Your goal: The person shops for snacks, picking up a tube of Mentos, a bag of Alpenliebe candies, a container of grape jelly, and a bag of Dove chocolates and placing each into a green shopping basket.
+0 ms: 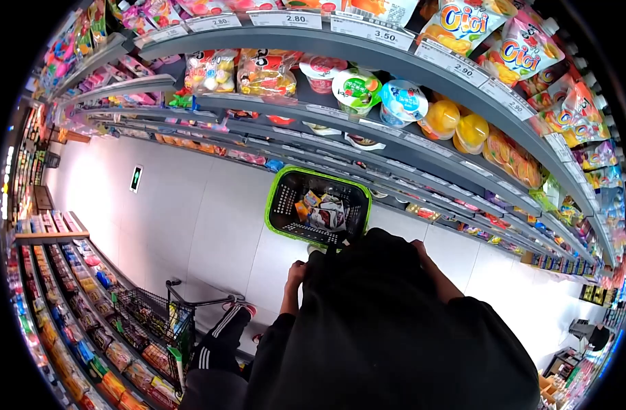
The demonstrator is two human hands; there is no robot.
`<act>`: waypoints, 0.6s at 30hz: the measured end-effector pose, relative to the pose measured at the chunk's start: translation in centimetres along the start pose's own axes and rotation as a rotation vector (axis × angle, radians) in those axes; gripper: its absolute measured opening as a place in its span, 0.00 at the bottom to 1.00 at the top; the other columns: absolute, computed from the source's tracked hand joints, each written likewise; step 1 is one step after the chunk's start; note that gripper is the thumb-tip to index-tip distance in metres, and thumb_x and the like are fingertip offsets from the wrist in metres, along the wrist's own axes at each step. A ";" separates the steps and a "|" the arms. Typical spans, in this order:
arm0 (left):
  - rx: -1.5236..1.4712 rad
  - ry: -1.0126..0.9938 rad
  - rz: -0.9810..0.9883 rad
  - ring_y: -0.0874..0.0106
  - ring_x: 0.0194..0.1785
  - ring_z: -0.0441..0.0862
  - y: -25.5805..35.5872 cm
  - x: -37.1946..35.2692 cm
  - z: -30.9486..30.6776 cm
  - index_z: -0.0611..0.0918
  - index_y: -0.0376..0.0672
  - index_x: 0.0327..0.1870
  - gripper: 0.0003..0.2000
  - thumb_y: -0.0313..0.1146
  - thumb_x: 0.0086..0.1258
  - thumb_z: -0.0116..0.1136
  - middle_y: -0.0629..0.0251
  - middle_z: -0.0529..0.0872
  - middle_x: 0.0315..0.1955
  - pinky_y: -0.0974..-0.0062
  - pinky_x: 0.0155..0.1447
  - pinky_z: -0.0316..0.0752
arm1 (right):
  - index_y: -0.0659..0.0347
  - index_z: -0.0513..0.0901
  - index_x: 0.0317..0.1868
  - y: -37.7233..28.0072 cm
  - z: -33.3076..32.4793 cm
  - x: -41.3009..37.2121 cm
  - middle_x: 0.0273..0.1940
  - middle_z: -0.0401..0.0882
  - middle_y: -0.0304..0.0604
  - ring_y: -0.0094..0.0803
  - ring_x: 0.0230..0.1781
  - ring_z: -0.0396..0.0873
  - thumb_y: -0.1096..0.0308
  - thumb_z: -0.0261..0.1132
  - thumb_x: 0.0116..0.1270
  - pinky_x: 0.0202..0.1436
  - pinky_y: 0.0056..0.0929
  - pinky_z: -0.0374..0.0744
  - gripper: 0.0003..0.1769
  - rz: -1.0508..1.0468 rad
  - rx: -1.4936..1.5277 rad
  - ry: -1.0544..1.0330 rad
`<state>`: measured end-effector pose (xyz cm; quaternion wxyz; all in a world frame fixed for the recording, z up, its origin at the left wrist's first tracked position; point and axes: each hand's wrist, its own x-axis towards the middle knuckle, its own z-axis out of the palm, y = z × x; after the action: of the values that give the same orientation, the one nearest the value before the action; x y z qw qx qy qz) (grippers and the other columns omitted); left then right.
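My left hand (296, 274) hangs low at the side of my black clothing, with its fingers curled in and their tips hidden. On the other side, my right hand (419, 249) rests by the dark cloth, mostly covered by it, so its fingers do not show. Directly in front of me, between my body and the shelves, is a black shopping basket with a green rim (270, 199). Several small packets (327, 213) lie in it, one white and dark, others orange. Neither hand visibly touches the basket's rim.
Snack shelves (340, 31) curve across the front, holding jelly cups (404, 102) and Cici pouches (463, 24). At the lower left are a shopping cart (152, 314) and another person's striped trouser leg (224, 338). More shelving (74, 314) lines the left; a person (592, 333) is far right.
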<state>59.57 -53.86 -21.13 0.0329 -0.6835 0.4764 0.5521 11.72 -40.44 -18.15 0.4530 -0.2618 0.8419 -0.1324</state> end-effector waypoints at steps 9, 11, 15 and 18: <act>-0.300 0.164 0.030 0.63 0.40 0.83 -5.4 -2.7 -1.4 0.84 0.35 0.42 0.16 0.39 0.62 0.54 0.53 0.87 0.36 0.68 0.47 0.76 | 0.64 0.84 0.27 1.3 3.1 3.3 0.34 0.83 0.57 0.54 0.38 0.82 0.64 0.60 0.56 0.38 0.45 0.81 0.12 -0.313 -0.689 -0.172; -0.434 0.158 0.081 0.69 0.35 0.80 -7.2 -3.1 -1.6 0.83 0.36 0.41 0.13 0.35 0.64 0.53 0.60 0.86 0.32 0.73 0.42 0.75 | 0.64 0.84 0.27 -0.7 3.6 1.6 0.33 0.83 0.57 0.54 0.37 0.82 0.64 0.60 0.57 0.39 0.45 0.81 0.12 -0.369 -0.650 -0.112; -0.612 0.087 0.030 0.78 0.32 0.77 -8.8 -4.7 -2.8 0.81 0.41 0.41 0.08 0.32 0.67 0.52 0.68 0.84 0.32 0.77 0.35 0.73 | 0.66 0.84 0.27 -2.4 5.7 -0.6 0.34 0.83 0.58 0.52 0.39 0.82 0.63 0.60 0.57 0.41 0.45 0.81 0.13 -0.204 -0.532 -0.056; -0.713 0.000 -0.126 0.74 0.35 0.79 -8.7 -5.9 -4.3 0.79 0.43 0.46 0.10 0.34 0.67 0.53 0.67 0.84 0.39 0.75 0.35 0.75 | 0.64 0.84 0.29 -1.9 6.4 -2.4 0.36 0.83 0.56 0.51 0.41 0.82 0.61 0.61 0.57 0.43 0.43 0.81 0.14 -0.117 -0.474 -0.083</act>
<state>69.04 -47.99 -18.94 -0.1733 -0.6801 0.2107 0.6805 18.75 -40.53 -19.14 0.4046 -0.4146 0.8133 0.0538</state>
